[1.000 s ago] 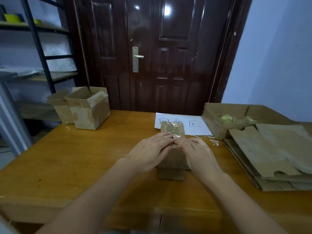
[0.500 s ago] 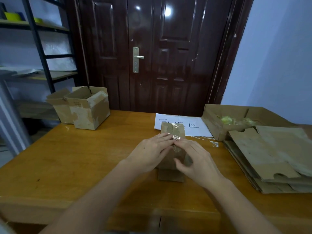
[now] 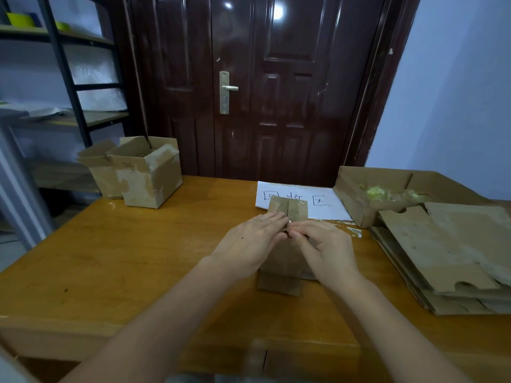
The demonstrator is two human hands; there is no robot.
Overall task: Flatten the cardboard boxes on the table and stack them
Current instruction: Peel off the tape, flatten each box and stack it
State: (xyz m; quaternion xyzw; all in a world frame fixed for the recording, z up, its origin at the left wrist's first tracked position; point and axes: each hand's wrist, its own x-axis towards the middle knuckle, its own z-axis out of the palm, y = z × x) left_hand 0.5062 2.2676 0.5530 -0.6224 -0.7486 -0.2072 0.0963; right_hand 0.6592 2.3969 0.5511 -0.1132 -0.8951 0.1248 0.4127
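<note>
1. Near edge: two forearms reaching in over the table (image 3: 110,258), meeting at mid-table.
2. Left hand (image 3: 250,244) laid on the box (image 3: 287,214), fingers straight, tips at the top seam.
3. Right hand (image 3: 326,246) just beside it, fingers curled, pinching something small at the seam; too small to tell what.
4. Box upright under both hands, closed top flaps showing beyond the fingertips, a bottom flap poking out toward the near edge.
5. To the right, a stack (image 3: 448,258) of flattened cardboard, well apart from the hands.
6. Behind the box, a white sheet (image 3: 326,205) with handwritten characters, partly hidden by the box top.
7. Far right, an open carton (image 3: 356,197) holding something yellow-green.
8. Far left corner, two open boxes (image 3: 143,178) touching side by side.
9. Beyond the table, a dark door (image 3: 276,92) with a metal handle (image 3: 228,88); shelving (image 3: 69,78) at left, pale wall at right.
</note>
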